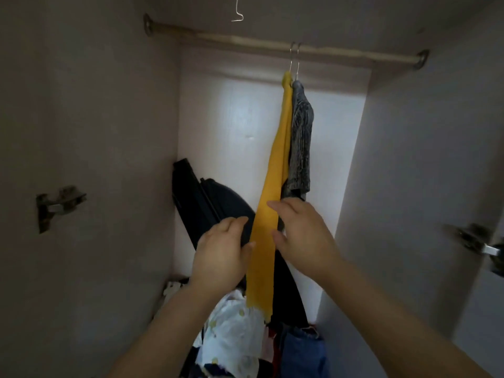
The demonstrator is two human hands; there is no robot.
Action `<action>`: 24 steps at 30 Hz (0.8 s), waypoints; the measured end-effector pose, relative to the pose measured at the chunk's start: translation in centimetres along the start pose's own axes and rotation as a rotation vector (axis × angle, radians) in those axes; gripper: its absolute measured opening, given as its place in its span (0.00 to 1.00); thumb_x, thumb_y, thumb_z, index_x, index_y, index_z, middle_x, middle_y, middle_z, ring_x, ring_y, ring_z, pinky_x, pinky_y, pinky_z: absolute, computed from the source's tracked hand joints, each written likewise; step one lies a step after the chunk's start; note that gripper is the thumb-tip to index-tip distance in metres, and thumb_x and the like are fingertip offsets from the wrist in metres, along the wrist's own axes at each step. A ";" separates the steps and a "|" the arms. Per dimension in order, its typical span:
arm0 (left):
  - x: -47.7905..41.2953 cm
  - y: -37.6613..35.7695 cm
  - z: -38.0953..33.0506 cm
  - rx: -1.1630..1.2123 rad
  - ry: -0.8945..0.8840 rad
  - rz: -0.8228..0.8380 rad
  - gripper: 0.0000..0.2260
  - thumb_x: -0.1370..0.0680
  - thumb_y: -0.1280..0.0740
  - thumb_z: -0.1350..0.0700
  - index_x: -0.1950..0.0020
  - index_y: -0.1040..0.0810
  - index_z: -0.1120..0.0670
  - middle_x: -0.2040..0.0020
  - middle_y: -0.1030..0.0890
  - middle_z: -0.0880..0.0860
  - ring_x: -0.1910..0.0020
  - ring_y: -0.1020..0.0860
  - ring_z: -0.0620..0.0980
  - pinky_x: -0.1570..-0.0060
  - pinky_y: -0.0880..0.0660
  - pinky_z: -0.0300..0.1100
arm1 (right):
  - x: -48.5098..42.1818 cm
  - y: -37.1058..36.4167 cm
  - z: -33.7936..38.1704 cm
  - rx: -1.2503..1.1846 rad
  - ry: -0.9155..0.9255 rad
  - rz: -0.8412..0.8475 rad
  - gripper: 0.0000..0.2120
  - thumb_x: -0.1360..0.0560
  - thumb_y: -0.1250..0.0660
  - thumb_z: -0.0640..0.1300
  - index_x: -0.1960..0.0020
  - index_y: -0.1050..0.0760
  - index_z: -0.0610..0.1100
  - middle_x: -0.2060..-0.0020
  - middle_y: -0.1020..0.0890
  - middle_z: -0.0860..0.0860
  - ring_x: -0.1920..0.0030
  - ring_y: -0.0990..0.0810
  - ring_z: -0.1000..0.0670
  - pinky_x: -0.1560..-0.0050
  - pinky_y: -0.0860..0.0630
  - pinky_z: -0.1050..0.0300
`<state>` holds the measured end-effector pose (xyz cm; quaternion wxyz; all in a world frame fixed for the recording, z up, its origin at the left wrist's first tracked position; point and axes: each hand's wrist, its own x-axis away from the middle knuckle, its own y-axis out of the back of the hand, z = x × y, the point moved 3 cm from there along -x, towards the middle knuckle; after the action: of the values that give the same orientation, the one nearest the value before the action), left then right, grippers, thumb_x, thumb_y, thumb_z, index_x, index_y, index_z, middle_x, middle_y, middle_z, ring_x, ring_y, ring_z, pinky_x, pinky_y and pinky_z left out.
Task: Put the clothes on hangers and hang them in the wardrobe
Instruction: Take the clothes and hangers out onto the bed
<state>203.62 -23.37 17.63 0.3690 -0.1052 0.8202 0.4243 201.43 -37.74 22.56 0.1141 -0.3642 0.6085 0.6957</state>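
Where the yellow garment (272, 186) hangs from the rail (218, 40), your hands flank its lower half. Your left hand (221, 249) lies at its left edge, fingers lightly bent and close together, thumb tip touching the cloth. Your right hand (302, 236) lies at its right edge, forefinger laid across the front and thumb against the border. Whether the other fingers clamp the cloth from behind cannot be told. The garment's ragged hem ends just above the heap below.

Edges and room: the rail spans the wardrobe (109, 132) from side wall to side wall, near the top. Two wire hangers (294, 61) sit together right of its middle. A long stretch of open rail runs leftward to the bracket, and a shorter one runs rightward. The grey knitted garment (300, 137) hangs touching the yellow one on its right side. A wire hook (237, 12) shows above the rail. The left hinge (58, 205) sits on the left wall, and the right hinge (474, 238), blurred, sits at the right opening.

Contents: a black object (215, 197) leans against the back panel, behind your left hand and the yellow garment. On the wardrobe floor lies a heap with white patterned cloth (234, 331) beside blue denim (302, 353).
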 end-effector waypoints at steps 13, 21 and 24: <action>-18.1 -0.5 2.9 0.209 -0.035 -0.186 0.22 0.21 0.38 0.52 0.28 0.37 0.51 0.30 0.33 0.50 0.33 0.34 0.47 0.40 0.40 0.35 | -20.2 2.6 -3.0 0.347 0.152 -0.308 0.29 0.25 0.39 0.39 0.27 0.43 0.39 0.30 0.38 0.43 0.31 0.40 0.44 0.34 0.42 0.57; -25.2 -2.6 5.3 0.220 -0.183 -0.228 0.22 0.22 0.37 0.51 0.29 0.35 0.50 0.31 0.32 0.48 0.33 0.33 0.46 0.40 0.41 0.34 | -28.1 2.0 -7.8 0.530 -0.047 -0.333 0.30 0.21 0.44 0.55 0.25 0.47 0.42 0.27 0.42 0.44 0.26 0.48 0.42 0.27 0.49 0.46; -26.4 -3.9 6.5 0.246 -0.203 -0.205 0.22 0.22 0.37 0.49 0.29 0.36 0.48 0.30 0.33 0.46 0.33 0.34 0.43 0.40 0.41 0.34 | -27.7 2.9 -12.1 0.544 -0.120 -0.366 0.30 0.22 0.43 0.54 0.26 0.45 0.41 0.27 0.40 0.43 0.27 0.44 0.43 0.28 0.50 0.49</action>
<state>227.53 -24.48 31.19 0.5013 -0.0989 0.8094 0.2895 223.79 -41.80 42.69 0.3659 -0.3820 0.6887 0.4958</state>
